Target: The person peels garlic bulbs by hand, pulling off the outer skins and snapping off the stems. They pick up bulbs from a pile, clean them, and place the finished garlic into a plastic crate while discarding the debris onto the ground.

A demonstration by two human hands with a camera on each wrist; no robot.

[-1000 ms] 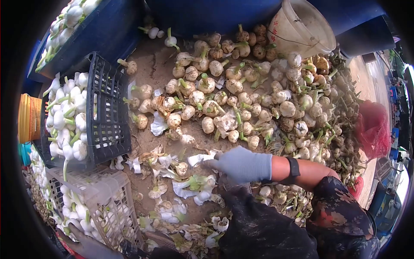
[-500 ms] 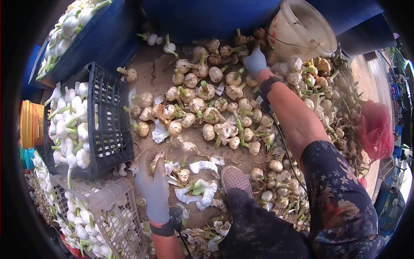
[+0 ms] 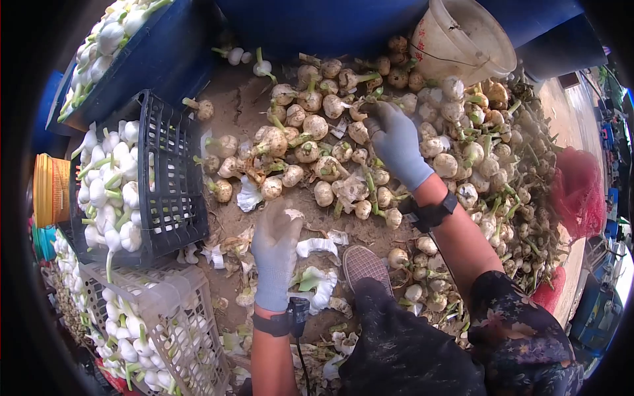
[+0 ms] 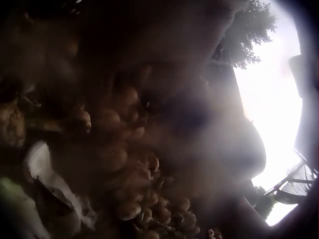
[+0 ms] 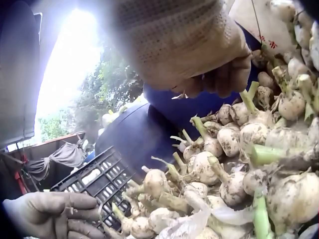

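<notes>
My right hand (image 3: 399, 145), in a grey glove, is over the heap of dirty garlic bulbs (image 3: 317, 127). Its fingers curl at the bulbs' edge in the head view. From the right wrist, the gloved fingers (image 5: 229, 77) bend inward above the stems; I cannot tell whether they hold a bulb. Nearer my body, my gloved left hand (image 3: 274, 244) is blurred above peeled skins (image 3: 317, 247). The right wrist view shows that left hand (image 5: 55, 214) with loosely bent fingers and no bulb in it. The left wrist view is dark and hazy.
A black crate (image 3: 173, 178) of clean white garlic stands at left, with a pale crate (image 3: 188, 280) before it. Blue tubs (image 3: 317, 26) line the back beside a white bucket (image 3: 456, 39). A shoe (image 3: 366, 267) is on the ground; red netting (image 3: 574, 191) lies at right.
My right hand went from near my foot to the far bulbs by the bucket, then came back slightly. The left hand moved from the pale crate rightward over the peelings.
</notes>
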